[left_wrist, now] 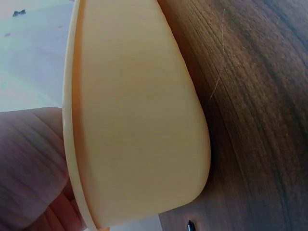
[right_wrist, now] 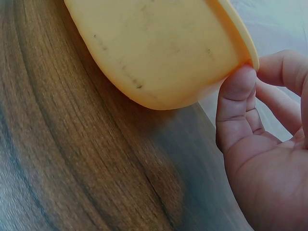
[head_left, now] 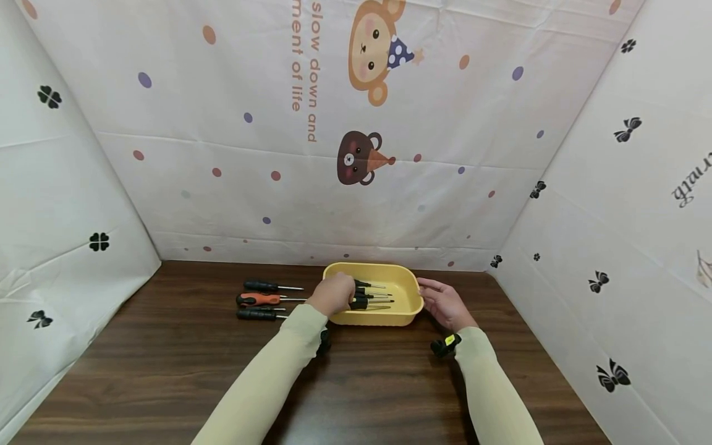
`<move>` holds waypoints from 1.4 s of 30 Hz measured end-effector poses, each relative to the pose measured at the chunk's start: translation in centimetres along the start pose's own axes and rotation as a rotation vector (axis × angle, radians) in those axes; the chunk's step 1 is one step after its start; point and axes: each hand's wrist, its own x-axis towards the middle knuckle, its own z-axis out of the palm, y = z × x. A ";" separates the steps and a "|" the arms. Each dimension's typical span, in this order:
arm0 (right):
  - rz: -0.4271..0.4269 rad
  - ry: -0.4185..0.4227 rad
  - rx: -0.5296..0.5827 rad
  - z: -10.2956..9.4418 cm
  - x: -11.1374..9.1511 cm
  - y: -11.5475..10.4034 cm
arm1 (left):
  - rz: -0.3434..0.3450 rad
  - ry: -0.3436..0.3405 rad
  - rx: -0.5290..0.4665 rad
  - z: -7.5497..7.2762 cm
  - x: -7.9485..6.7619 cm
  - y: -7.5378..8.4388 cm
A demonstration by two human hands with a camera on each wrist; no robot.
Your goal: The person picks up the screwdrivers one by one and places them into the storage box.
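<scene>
A yellow plastic tray (head_left: 408, 290) stands on the table, with several black-handled screwdrivers (head_left: 364, 303) lying in it, shafts pointing right. Over its left end, my left hand (head_left: 332, 293) is curled around a screwdriver's black handle, which shows at the right side of the fist; most of the grip is hidden. In the left wrist view, the curled fingers (left_wrist: 60, 211) are behind the tray rim (left_wrist: 70, 139). My right hand (head_left: 442, 303) holds the tray's right end. In the right wrist view, its thumb (right_wrist: 238, 89) and forefinger pinch the rim (right_wrist: 250, 48).
Left of the tray, an orange-and-black screwdriver (head_left: 258, 299) lies between a black one (head_left: 260, 285) and another black one (head_left: 256, 314), shafts toward the tray. The brown wooden table (head_left: 361, 377) meets a printed white cloth (head_left: 267, 247) behind and at both sides.
</scene>
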 end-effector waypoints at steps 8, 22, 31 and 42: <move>0.005 -0.003 0.000 0.0 0.0 0.0 | -0.053 -0.026 0.015 0.0 0.3 0.6; 0.010 0.005 -0.019 -0.1 0.3 0.1 | -0.085 -0.046 0.078 0.1 0.6 0.8; 0.009 0.005 -0.024 -0.1 0.3 0.1 | -0.089 -0.033 0.086 0.4 0.9 0.7; 0.006 0.008 -0.026 0.1 0.2 -0.1 | -0.075 -0.040 0.044 0.2 0.6 0.5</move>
